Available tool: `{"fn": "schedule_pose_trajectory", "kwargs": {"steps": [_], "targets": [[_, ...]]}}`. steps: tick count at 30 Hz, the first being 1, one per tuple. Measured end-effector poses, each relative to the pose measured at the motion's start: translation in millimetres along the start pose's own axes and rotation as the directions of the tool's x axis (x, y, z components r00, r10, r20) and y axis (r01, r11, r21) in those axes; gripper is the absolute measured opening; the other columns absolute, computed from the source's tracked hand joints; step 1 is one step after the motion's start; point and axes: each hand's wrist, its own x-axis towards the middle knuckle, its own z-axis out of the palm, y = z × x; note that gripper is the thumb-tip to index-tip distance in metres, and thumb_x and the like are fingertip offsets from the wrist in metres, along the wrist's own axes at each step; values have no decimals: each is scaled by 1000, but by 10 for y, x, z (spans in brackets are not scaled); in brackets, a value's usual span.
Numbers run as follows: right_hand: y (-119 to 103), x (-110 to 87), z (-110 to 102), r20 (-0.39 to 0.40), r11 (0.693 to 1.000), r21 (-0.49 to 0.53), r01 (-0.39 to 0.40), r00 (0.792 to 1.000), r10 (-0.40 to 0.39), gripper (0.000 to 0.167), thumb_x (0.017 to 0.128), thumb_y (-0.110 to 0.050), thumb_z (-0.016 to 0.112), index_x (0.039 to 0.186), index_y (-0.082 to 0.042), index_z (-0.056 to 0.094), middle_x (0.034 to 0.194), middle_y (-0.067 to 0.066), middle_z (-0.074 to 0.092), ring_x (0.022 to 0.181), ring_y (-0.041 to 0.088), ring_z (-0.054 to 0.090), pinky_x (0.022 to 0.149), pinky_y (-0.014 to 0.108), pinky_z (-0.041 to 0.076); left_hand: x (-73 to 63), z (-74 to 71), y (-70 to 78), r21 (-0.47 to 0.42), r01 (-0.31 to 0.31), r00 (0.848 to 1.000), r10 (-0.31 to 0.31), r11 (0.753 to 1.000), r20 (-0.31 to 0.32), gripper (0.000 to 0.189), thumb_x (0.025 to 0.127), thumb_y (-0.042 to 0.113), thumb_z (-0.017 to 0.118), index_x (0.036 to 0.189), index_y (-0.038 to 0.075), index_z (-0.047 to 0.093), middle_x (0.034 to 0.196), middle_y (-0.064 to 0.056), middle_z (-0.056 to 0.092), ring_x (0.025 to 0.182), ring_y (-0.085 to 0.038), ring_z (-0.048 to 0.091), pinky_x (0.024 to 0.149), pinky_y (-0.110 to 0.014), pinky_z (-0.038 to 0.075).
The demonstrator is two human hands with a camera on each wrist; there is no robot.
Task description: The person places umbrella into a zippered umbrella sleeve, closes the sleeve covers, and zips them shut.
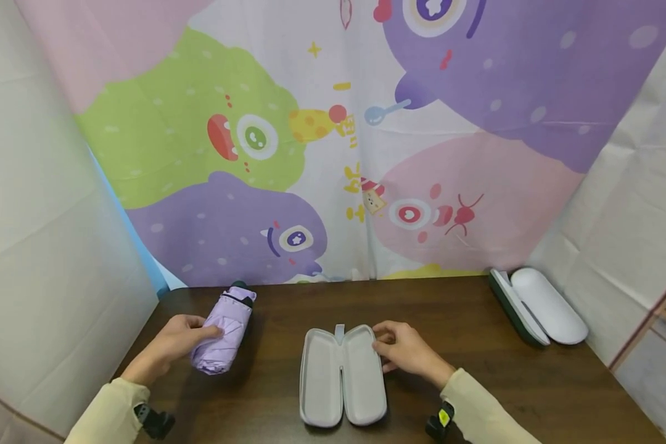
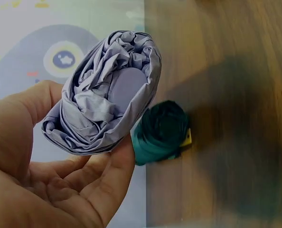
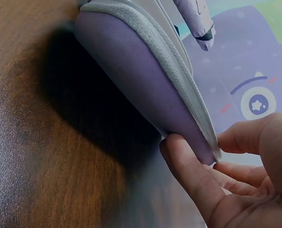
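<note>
My left hand (image 1: 179, 342) grips a folded lavender umbrella (image 1: 224, 333) above the left part of the table, thumb on its near side. The left wrist view looks onto the crumpled end of its cloth. Beyond it in that view stands a dark green rolled thing (image 2: 161, 130), blurred and partly hidden. At the table's middle a glasses case (image 1: 364, 382) lies spread open, pale grey inside with a small loop at the top; the right wrist view shows its purple shell (image 3: 131, 66). My right hand (image 1: 407, 351) pinches the right half's edge, with thumb at the rim and fingers against the shell.
A second open case (image 1: 549, 308), white inside and dark green outside, sits at the table's back right. Behind the brown table (image 1: 449, 302) hangs a cartoon-printed curtain (image 1: 338, 154). Pale cloth walls (image 1: 50, 216) close in both sides.
</note>
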Motion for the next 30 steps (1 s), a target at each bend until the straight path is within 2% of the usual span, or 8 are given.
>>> {"fn": "schedule_pose_trajectory", "kwargs": {"steps": [14, 30], "targets": [[-31, -1, 9, -2, 1000, -8, -12, 1000, 12, 41, 98, -5, 65, 134, 11, 56, 117, 28, 69, 84, 23, 73, 63, 38, 63, -6, 182, 91, 42, -12, 1000, 12, 999, 4, 46, 93, 29, 72, 114, -12, 66, 95, -11, 70, 82, -17, 65, 70, -31, 55], [-45, -1, 8, -2, 1000, -24, -11, 1000, 11, 42, 98, -5, 66, 135, 11, 55, 118, 29, 69, 82, 22, 73, 63, 38, 63, 31, 360, 141, -26, -7, 1000, 8, 1000, 23, 45, 93, 28, 72, 115, -12, 65, 96, -11, 69, 80, -17, 65, 69, -34, 57]]}}
